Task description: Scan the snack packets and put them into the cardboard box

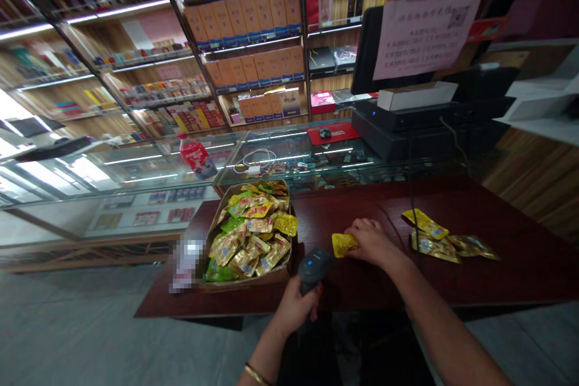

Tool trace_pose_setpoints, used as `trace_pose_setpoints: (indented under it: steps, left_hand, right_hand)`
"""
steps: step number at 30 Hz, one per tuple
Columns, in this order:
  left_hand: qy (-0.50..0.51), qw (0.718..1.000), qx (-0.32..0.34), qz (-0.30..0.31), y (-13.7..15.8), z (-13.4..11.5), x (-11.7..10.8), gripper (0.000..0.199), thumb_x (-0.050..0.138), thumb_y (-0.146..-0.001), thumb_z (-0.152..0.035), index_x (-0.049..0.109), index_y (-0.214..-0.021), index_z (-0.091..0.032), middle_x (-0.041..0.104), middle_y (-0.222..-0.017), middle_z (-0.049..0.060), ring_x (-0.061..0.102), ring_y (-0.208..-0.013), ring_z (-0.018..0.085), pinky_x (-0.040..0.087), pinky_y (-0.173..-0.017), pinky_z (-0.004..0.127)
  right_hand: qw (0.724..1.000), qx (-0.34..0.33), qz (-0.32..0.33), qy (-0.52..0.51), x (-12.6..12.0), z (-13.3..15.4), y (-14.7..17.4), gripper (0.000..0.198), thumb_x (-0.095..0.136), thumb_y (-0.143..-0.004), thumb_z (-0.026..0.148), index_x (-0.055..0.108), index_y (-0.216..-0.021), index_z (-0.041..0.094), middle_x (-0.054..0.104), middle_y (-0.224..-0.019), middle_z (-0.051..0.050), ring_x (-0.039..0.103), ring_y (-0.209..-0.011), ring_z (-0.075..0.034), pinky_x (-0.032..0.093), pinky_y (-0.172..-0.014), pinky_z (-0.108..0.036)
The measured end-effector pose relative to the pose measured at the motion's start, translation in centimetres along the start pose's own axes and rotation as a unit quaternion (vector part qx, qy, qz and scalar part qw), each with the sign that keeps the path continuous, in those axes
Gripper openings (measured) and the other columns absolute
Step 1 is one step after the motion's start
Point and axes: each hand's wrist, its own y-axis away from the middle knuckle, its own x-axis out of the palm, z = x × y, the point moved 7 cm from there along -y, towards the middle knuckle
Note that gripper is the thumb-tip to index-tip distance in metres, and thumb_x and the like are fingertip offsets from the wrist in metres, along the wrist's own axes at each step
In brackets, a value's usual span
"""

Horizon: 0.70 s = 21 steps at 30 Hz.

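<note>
My left hand [296,307] is wrapped round the handle of a dark barcode scanner [315,264], which shows a small blue light and is held up at the table's front edge. To its right, my right hand [368,238] grips a yellow snack packet [342,245] low over the dark red table; part of the packet is hidden under the fingers. A cardboard box [289,256] full of gold, yellow and green snack packets [253,226] stands left of the scanner. Right of my right hand lie a yellow packet [425,224] and gold packets [435,246].
Behind the table [497,211] runs a glass display counter [289,145] with a red-labelled bottle [198,155], a white cable [257,160] and a mouse [324,132] on it. A monitor [367,42] with a pink paper sign stands back right. A thin cable hangs down near my right arm.
</note>
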Motion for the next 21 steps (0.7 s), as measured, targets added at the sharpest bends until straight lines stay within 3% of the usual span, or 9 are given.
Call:
trace_pose_setpoints:
  steps: [2, 4, 7, 9, 11, 14, 21]
  left_hand:
    - [0.0, 1.0, 0.002, 0.001, 0.1, -0.1, 0.1, 0.027, 0.071, -0.08, -0.041, 0.057, -0.079, -0.018, 0.052, -0.044, -0.007, 0.046, -0.033, 0.008, 0.035, -0.036, 0.017]
    - [-0.004, 1.0, -0.001, 0.001, 0.2, -0.1, 0.2, 0.029, 0.071, -0.081, -0.043, 0.057, -0.079, -0.018, 0.053, -0.045, -0.007, 0.047, -0.034, 0.009, 0.035, -0.036, 0.017]
    - [-0.021, 1.0, -0.007, 0.003, 0.3, -0.1, 0.2, 0.029, 0.07, -0.082, -0.043, 0.056, -0.078, -0.018, 0.054, -0.047, -0.006, 0.049, -0.035, 0.009, 0.037, -0.037, 0.018]
    - [-0.036, 0.999, -0.008, 0.009, 0.3, -0.1, 0.2, 0.028, 0.07, -0.082, -0.042, 0.056, -0.077, -0.018, 0.054, -0.048, -0.006, 0.049, -0.036, 0.009, 0.037, -0.038, 0.017]
    - [-0.043, 0.999, -0.011, 0.014, 0.3, -0.1, 0.2, 0.029, 0.07, -0.082, -0.043, 0.056, -0.077, -0.018, 0.054, -0.047, -0.006, 0.049, -0.036, 0.008, 0.038, -0.039, 0.017]
    - [-0.035, 0.999, -0.015, 0.014, 0.3, -0.1, 0.2, 0.03, 0.071, -0.081, -0.043, 0.057, -0.078, -0.018, 0.053, -0.047, -0.006, 0.049, -0.035, 0.009, 0.037, -0.039, 0.018]
    - [-0.049, 0.999, -0.015, -0.004, 0.3, -0.2, 0.2, 0.021, 0.067, -0.082, -0.036, 0.057, -0.08, -0.017, 0.054, -0.046, -0.006, 0.049, -0.036, 0.009, 0.037, -0.039, 0.018]
  right_hand:
    - [0.994, 0.04, -0.025, -0.097, 0.0, -0.5, -0.3, 0.029, 0.077, -0.072, 0.032, 0.07, -0.099, 0.026, 0.071, -0.101, -0.006, 0.066, -0.1, -0.027, 0.049, -0.092, -0.042]
    - [0.958, 0.141, -0.087, -0.234, 0.7, -2.0, -0.1, 0.035, 0.074, -0.076, 0.041, 0.067, -0.107, 0.025, 0.072, -0.096, -0.004, 0.069, -0.089, -0.025, 0.052, -0.081, -0.037]
    - [0.827, 0.283, -0.199, -0.442, 3.3, -4.1, 1.3, 0.05, 0.071, -0.075, 0.054, 0.063, -0.113, 0.023, 0.074, -0.095, -0.004, 0.07, -0.083, -0.025, 0.054, -0.075, -0.036]
    - [0.742, 0.306, -0.263, -0.535, 4.6, -4.6, 2.2, 0.049, 0.07, -0.072, 0.053, 0.063, -0.11, 0.022, 0.075, -0.096, -0.003, 0.071, -0.085, -0.024, 0.055, -0.077, -0.035]
    - [0.692, 0.3, -0.311, -0.578, 5.2, -4.8, 2.9, 0.046, 0.072, -0.07, 0.049, 0.062, -0.107, 0.023, 0.075, -0.096, -0.001, 0.071, -0.087, -0.023, 0.055, -0.08, -0.035]
    - [0.668, 0.277, -0.329, -0.607, 5.2, -4.7, 3.2, 0.046, 0.077, -0.067, 0.045, 0.062, -0.105, 0.023, 0.076, -0.098, -0.001, 0.072, -0.088, -0.022, 0.056, -0.083, -0.035]
    - [0.687, 0.278, -0.301, -0.6, 5.2, -4.4, 2.8, 0.045, 0.08, -0.065, 0.048, 0.062, -0.098, 0.022, 0.077, -0.091, -0.003, 0.073, -0.084, -0.023, 0.056, -0.08, -0.036]
